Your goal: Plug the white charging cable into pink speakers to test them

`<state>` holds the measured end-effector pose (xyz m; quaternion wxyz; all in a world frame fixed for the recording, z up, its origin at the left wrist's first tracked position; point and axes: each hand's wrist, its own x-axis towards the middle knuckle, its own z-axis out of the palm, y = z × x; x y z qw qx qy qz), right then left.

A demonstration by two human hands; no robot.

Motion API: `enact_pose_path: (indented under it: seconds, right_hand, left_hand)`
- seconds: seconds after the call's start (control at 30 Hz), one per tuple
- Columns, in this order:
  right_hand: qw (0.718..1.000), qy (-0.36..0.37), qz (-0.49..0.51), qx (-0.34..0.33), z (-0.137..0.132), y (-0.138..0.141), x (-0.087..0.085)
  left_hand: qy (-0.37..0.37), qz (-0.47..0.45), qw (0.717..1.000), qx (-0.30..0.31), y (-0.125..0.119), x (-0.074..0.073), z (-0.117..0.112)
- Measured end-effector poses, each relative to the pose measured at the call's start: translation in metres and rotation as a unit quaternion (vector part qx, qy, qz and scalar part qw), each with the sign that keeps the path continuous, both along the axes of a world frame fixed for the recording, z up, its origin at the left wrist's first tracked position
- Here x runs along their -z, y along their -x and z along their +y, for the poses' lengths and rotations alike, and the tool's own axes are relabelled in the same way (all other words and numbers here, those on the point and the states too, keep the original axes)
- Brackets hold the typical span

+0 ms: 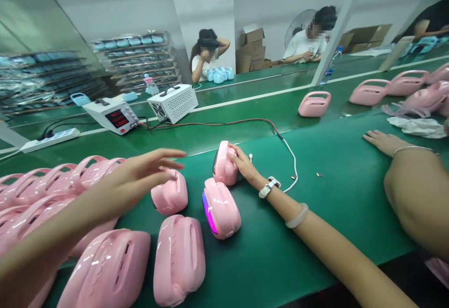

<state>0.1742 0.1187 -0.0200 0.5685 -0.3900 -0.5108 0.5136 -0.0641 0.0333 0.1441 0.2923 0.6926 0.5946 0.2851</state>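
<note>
My right hand (244,164) grips the right side of a pink portable speaker (221,165) with a carrying handle, standing on the green work mat. Just in front of it is another pink speaker (226,209), its face lit purple and orange. My left hand (149,172) is stretched out, fingers apart, over a smaller-looking pink speaker (171,195); I cannot tell whether it touches it. Nearer to me stand a pink speaker (182,261) and a larger-looking one (108,270), with slots and buttons showing. A white cable plug (250,157) lies beside my right hand.
Rows of pink speakers (52,186) fill the left. A power supply (114,113) with red digits feeds a red and black lead into a white cable (293,151). A co-worker's hand (384,142) rests at right, near a white cloth (417,126). Two people sit across the bench.
</note>
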Motion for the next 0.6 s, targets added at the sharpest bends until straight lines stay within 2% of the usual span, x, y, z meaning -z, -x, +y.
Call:
enact_pose_path:
  seconds: [0.07,0.17,0.23,0.3,0.37,0.6]
  right_hand:
    - [0.999,0.014,0.040,-0.025,-0.002,-0.002,0.001]
    - [0.994,0.027,0.089,-0.061,-0.003,-0.008,0.004]
    - [0.990,0.025,0.112,-0.077,-0.002,-0.012,0.005]
    - [0.987,0.026,0.130,-0.093,-0.002,-0.014,0.006]
    - [0.984,0.031,0.142,-0.108,-0.001,-0.016,0.006]
    - [0.977,0.059,0.164,-0.122,-0.001,-0.018,0.003]
  left_hand:
    - [0.172,0.031,0.980,0.100,-0.021,0.001,0.045]
    - [0.301,0.060,0.934,0.180,-0.053,0.017,0.098]
    - [0.353,0.055,0.907,0.221,-0.066,0.030,0.118]
    - [0.366,0.046,0.899,0.235,-0.072,0.040,0.128]
    - [0.355,0.040,0.905,0.229,-0.071,0.046,0.131]
    - [0.367,0.024,0.908,0.200,-0.070,0.050,0.132]
